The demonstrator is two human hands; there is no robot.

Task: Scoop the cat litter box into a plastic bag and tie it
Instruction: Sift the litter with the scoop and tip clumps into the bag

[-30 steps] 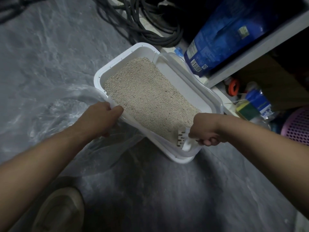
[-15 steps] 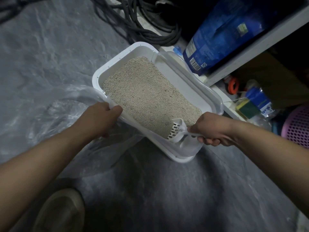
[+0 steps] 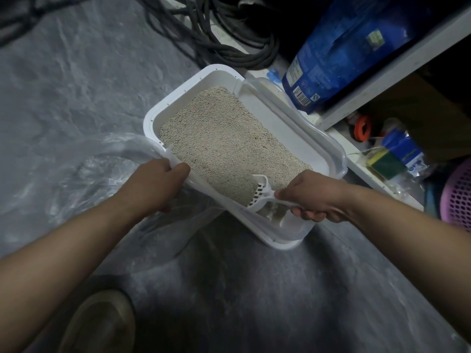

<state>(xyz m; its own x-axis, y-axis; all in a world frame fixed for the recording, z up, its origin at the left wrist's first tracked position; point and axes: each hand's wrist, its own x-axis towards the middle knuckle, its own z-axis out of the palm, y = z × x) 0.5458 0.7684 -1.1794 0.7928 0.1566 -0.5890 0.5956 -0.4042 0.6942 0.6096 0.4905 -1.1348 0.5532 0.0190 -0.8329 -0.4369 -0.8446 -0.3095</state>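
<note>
Grey floor [image 3: 76, 72]: one litter box [image 3: 300, 138], one scoop [image 3: 260, 193].

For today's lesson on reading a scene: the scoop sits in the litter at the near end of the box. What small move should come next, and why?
Probably lift the scoop level and carry it left to the plastic bag. The right hand grips its handle with the slotted head dug into the litter, while the left hand holds the bag's edge at the litter box rim, ready to receive.
</note>
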